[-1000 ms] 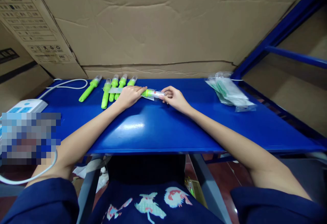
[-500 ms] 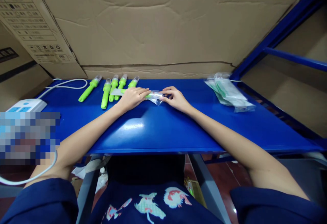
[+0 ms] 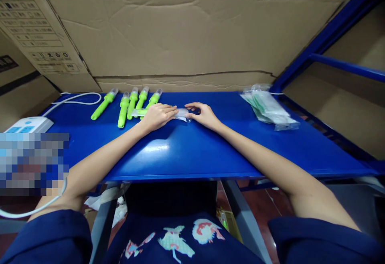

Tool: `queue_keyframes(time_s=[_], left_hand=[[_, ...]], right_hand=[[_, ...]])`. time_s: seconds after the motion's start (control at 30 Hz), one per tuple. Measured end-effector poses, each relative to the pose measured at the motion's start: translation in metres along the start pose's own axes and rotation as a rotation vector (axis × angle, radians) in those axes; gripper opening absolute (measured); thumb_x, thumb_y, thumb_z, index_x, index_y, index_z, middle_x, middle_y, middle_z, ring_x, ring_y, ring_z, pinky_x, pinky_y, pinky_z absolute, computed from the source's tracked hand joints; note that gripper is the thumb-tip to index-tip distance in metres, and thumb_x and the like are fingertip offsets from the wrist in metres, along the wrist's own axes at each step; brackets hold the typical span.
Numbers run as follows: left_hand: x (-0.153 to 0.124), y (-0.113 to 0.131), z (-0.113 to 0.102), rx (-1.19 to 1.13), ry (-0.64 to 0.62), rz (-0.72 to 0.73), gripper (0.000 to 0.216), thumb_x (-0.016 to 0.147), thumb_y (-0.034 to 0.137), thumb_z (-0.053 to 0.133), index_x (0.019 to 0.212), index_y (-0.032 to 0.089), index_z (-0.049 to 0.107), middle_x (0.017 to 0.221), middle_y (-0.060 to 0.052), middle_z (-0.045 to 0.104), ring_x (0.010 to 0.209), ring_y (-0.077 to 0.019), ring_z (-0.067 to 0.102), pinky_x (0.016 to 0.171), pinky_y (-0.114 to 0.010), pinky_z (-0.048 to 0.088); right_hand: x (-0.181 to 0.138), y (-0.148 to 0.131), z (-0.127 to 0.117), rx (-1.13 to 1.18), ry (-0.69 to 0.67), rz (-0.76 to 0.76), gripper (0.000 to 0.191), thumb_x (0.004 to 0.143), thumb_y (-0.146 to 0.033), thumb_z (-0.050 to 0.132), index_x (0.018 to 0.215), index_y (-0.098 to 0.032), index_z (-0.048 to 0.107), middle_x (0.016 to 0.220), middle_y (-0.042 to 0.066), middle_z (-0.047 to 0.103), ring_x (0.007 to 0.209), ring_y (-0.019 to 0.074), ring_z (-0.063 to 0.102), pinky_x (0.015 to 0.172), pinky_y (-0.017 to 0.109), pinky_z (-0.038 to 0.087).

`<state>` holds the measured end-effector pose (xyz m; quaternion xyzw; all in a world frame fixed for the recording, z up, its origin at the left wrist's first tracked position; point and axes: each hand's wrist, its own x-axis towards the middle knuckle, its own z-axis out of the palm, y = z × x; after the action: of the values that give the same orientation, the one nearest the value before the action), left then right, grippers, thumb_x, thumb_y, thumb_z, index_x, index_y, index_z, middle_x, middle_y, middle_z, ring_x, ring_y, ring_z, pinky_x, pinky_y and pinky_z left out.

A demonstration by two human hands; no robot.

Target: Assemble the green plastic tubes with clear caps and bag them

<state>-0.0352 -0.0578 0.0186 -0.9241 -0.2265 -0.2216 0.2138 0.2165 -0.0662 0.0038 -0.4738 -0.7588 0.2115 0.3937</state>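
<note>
A clear plastic bag [image 3: 181,114] with a lime-green capped stick in it lies crosswise on the blue table. My left hand [image 3: 159,116] covers its middle, fingers together and curled over it. Green shows through the bag on the left of that hand, while the right end looks clear and whitish. At this right end is my right hand [image 3: 203,115]; its thumb touches the bag and the index finger is raised apart from the thumb. Several loose lime-green sticks [image 3: 122,111] with clear caps lie beyond and to the left of my left hand.
A stack of flat plastic bags [image 3: 269,107] lies at the table's right. On the left are a white power strip [image 3: 39,124] and its looped cable [image 3: 81,102]. Cardboard [image 3: 180,35] walls the back, and a blue metal frame [image 3: 325,35] rises on the right.
The green stick inside the bag has shifted left, away from the right end. My right index finger has lifted off the bag. My left hand stays over it.
</note>
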Motion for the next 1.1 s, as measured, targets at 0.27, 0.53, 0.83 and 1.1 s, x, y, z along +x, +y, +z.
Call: queue_keyframes(time_s=[0.27, 0.53, 0.83, 1.1], left_hand=[[0.0, 0.001, 0.002, -0.003, 0.023, -0.057, 0.03, 0.101, 0.034, 0.054, 0.116, 0.021, 0.076, 0.122, -0.008, 0.075, 0.107, -0.021, 0.075, 0.08, -0.031, 0.057], [-0.003, -0.003, -0.004, -0.009, 0.046, -0.121, 0.032, 0.102, 0.035, 0.051, 0.114, 0.021, 0.077, 0.117, -0.009, 0.077, 0.103, -0.0211, 0.075, 0.08, -0.032, 0.057], [0.004, 0.011, -0.01, -0.031, 0.075, -0.13, 0.032, 0.102, 0.036, 0.051, 0.113, 0.018, 0.076, 0.121, -0.01, 0.075, 0.106, -0.0225, 0.074, 0.08, -0.033, 0.056], [0.002, 0.009, -0.006, 0.008, 0.083, -0.106, 0.034, 0.102, 0.036, 0.05, 0.114, 0.017, 0.076, 0.12, -0.012, 0.076, 0.104, -0.0209, 0.074, 0.08, -0.031, 0.056]], right_hand=[[-0.004, -0.005, -0.003, -0.064, -0.035, -0.104, 0.047, 0.081, -0.037, 0.074, 0.124, -0.019, 0.068, 0.118, 0.012, 0.073, 0.105, 0.0255, 0.067, 0.097, 0.042, 0.051], [-0.011, -0.007, -0.015, -0.411, -0.159, -0.307, 0.08, 0.077, -0.057, 0.08, 0.146, -0.027, 0.052, 0.146, 0.016, 0.052, 0.132, 0.0383, 0.05, 0.107, 0.057, 0.04], [-0.011, -0.013, -0.006, -0.413, 0.098, -0.324, 0.033, 0.094, -0.041, 0.063, 0.119, -0.02, 0.064, 0.131, 0.018, 0.063, 0.124, 0.035, 0.056, 0.102, 0.052, 0.041], [-0.01, -0.003, 0.006, -0.151, 0.199, -0.213, 0.022, 0.086, -0.043, 0.072, 0.09, -0.021, 0.07, 0.13, 0.014, 0.062, 0.111, 0.0285, 0.064, 0.102, 0.053, 0.047]])
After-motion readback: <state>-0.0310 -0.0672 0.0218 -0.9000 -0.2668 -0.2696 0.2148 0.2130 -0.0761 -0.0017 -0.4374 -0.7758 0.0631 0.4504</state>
